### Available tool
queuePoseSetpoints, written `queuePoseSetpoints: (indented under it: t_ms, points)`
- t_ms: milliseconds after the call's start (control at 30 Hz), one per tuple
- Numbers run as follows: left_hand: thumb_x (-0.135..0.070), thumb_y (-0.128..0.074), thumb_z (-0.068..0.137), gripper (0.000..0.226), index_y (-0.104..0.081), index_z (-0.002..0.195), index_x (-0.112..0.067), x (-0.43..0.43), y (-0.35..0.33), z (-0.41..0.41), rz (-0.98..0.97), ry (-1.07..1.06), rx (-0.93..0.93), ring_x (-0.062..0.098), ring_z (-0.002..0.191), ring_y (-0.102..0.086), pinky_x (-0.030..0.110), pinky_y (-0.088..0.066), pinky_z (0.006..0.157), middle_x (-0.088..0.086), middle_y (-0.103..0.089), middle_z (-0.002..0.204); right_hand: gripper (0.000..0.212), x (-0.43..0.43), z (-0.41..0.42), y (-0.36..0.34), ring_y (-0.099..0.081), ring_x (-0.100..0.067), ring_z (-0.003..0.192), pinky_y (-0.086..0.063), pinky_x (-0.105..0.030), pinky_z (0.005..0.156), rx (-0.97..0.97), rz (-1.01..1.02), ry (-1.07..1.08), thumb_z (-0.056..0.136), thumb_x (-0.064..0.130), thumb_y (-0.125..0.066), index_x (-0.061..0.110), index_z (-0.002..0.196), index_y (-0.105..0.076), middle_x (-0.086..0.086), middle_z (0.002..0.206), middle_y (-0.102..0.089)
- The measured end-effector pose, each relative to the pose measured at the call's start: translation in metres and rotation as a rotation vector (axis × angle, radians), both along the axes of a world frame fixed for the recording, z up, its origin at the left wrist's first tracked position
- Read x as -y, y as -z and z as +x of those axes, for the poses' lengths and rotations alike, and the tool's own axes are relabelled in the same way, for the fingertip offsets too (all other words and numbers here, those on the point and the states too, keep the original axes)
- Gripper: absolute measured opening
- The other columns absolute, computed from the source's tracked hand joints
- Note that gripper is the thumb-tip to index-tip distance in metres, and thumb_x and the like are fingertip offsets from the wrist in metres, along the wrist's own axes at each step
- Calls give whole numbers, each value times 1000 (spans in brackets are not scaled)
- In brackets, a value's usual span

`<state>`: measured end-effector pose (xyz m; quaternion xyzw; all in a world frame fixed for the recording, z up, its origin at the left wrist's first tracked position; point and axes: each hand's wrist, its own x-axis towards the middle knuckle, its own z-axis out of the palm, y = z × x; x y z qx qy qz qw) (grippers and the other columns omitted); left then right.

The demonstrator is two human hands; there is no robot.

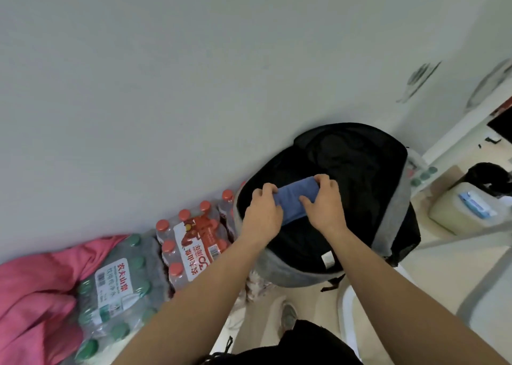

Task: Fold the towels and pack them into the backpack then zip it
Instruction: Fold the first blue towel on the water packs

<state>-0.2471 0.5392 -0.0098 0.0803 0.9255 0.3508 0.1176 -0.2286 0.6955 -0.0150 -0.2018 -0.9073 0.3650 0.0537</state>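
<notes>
A grey backpack (388,220) with a black lining stands wide open against the white wall, its mouth facing me. A folded blue towel (293,201) hangs over the dark opening. My left hand (261,215) grips its left end, and my right hand (325,204) pinches its right end from above. Both forearms reach in from the bottom of the view. A pink cloth (36,287) lies crumpled on the floor at the far left; whether it is a towel I cannot tell.
Two shrink-wrapped packs of water bottles lie left of the backpack: a red-capped pack (194,240) and a green-capped pack (116,289). A pale plastic jug (460,206) stands on the floor at the right. My shoe (288,316) shows below the backpack.
</notes>
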Motion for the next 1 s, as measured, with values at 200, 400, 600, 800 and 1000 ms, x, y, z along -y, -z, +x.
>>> queuePoseSetpoints:
  t_ms: [200,400,600,800,1000]
  points:
    - [-16,-47,98,34,-45,131,-10,-27,21,-15,-162,-206,-39,39,99,-61,47,-49,79,13,-48,127,56,-11,0,25,-50,-33,113,-51,-44,85,-69,523,-236,81,26,-72,19,132,-50,-10,138,-44]
    - [-21,-54,96,35,-46,129,-11,-36,16,-21,-99,-316,-70,36,99,-61,41,-47,74,11,-49,129,79,-16,7,56,-46,-36,122,-55,-43,83,-4,590,-603,82,31,-69,31,152,-31,-13,154,-32]
    - [-28,-61,89,22,-66,110,-21,-11,10,-38,-427,-221,-409,29,97,-58,40,-51,67,4,-59,113,74,-15,-22,56,-38,-39,133,-54,-44,83,5,529,-636,87,28,-66,26,152,-31,-16,156,-27]
    - [-15,-54,92,38,-60,130,-16,15,16,-67,-312,-111,-94,32,115,-56,38,-45,97,12,-60,126,58,-7,-58,51,-50,-40,111,-53,-41,66,58,611,-612,90,27,-65,24,145,-45,-18,144,-39]
    - [5,-46,85,48,-67,124,-14,23,9,-69,-243,-159,-223,30,107,-61,33,-44,94,11,-65,120,55,-12,-70,51,-55,-35,91,-48,-34,54,89,697,-506,83,19,-73,21,135,-55,-17,129,-49]
